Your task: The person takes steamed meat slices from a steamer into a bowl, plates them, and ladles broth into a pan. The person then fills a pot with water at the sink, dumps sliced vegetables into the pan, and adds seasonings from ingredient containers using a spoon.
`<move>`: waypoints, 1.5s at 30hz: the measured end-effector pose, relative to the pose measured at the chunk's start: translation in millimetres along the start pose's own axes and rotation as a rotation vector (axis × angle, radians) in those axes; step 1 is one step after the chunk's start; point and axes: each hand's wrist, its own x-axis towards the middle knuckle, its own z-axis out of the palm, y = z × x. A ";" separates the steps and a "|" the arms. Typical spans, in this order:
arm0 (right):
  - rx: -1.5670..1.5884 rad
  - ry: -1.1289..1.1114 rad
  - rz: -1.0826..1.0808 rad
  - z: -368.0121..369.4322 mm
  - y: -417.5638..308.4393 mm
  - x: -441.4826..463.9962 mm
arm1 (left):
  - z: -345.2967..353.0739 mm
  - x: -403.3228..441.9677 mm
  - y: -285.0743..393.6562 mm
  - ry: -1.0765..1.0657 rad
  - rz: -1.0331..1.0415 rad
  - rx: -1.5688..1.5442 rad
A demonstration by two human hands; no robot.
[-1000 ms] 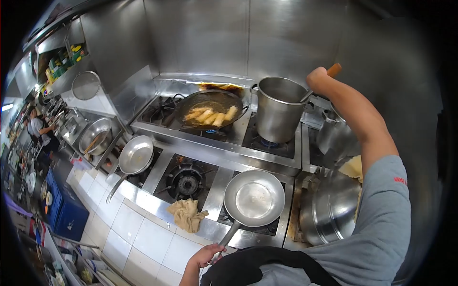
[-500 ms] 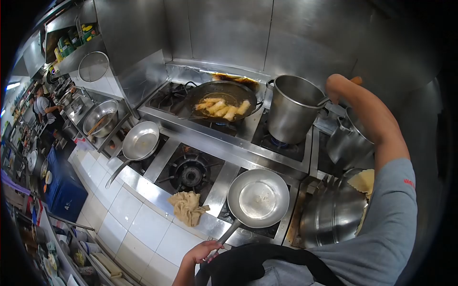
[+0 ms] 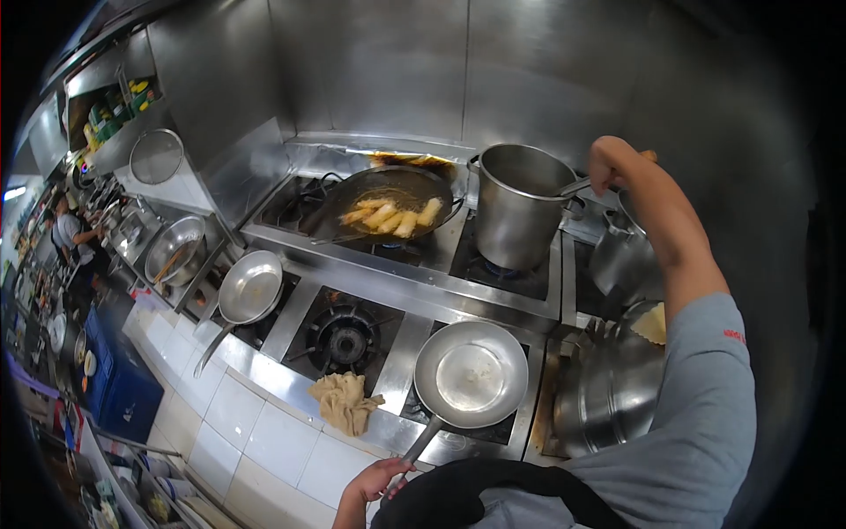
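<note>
My left hand (image 3: 377,480) is closed around the handle of a steel frying pan (image 3: 471,372), which sits level on the front right burner and holds only a little residue. High on the right, my right hand (image 3: 610,166) grips a wooden-handled metal utensil (image 3: 575,185). Its shaft slants over the rim of the tall stockpot (image 3: 522,220); the far end is hidden inside. Flames show under that pot. To its left, a dark wok (image 3: 339,198) has several golden fried rolls (image 3: 404,224) in oil.
A second frying pan (image 3: 250,289) rests at the front left, beside a bare burner (image 3: 342,342). A crumpled tan cloth (image 3: 344,402) lies on the stove's front edge. Large steel pots (image 3: 608,388) stand at right. Another person (image 3: 70,234) is far left, near a steel bowl (image 3: 174,251).
My right hand and the utensil have shifted slightly relative to the stockpot. The whole view has turned a little; my left hand keeps its grip on the frying pan.
</note>
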 end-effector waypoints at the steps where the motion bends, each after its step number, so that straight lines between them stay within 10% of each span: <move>1: 0.018 -0.029 0.028 0.1 5.0 4.4 | 0.9 -3.4 4.5 -0.004 -0.009 0.016; 27: 0.245 0.140 0.118 56.7 98.2 -209.0 | -94.8 9.3 -86.7 -0.016 0.083 -0.205; 37: 0.473 -0.181 0.296 142.8 -25.7 -332.8 | -197.1 -34.1 -230.3 0.263 -0.199 -0.062; 45: 0.340 0.098 -0.024 311.3 -73.6 -285.5 | -249.9 -78.0 -311.5 0.337 -0.331 0.086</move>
